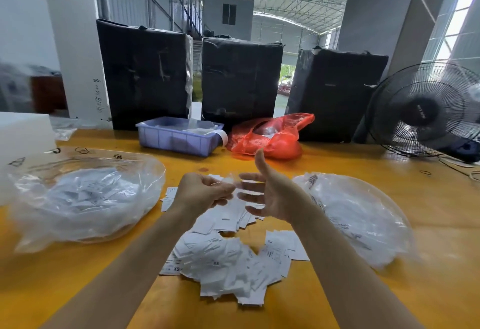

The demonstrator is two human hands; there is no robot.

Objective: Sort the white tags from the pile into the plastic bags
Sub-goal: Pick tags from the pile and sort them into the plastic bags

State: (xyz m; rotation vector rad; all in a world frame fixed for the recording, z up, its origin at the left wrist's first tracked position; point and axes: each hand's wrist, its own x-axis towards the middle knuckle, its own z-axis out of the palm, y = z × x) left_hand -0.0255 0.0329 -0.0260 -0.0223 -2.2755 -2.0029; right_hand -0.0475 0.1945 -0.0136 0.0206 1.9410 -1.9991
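1. A loose pile of white tags (228, 263), flat thin rectangles with small printed marks such as "XS", spreads over the smooth yellow table (441, 225) at the lower centre of the frame.
2. Above the pile, the left hand (202, 191) has its fingers curled together; a blurred wisp at the fingertips may be a tag, but I cannot tell.
3. The right hand (270, 193) is beside it, palm turned left, fingers spread apart and straight, thumb up, holding nothing.
4. At the left, a crinkled clear plastic bag (85, 196) lies on the table with white tags inside.
5. At the right, a second clear bag (363, 214), blurred, also shows white tags.
6. Further back sit a ribbed blue plastic tray (176, 140) holding clear film, and a glossy red plastic bag (270, 136).
7. Behind them stand three boxy black-wrapped bundles (241, 79); a wire-caged black fan (426, 110) is at the right edge.
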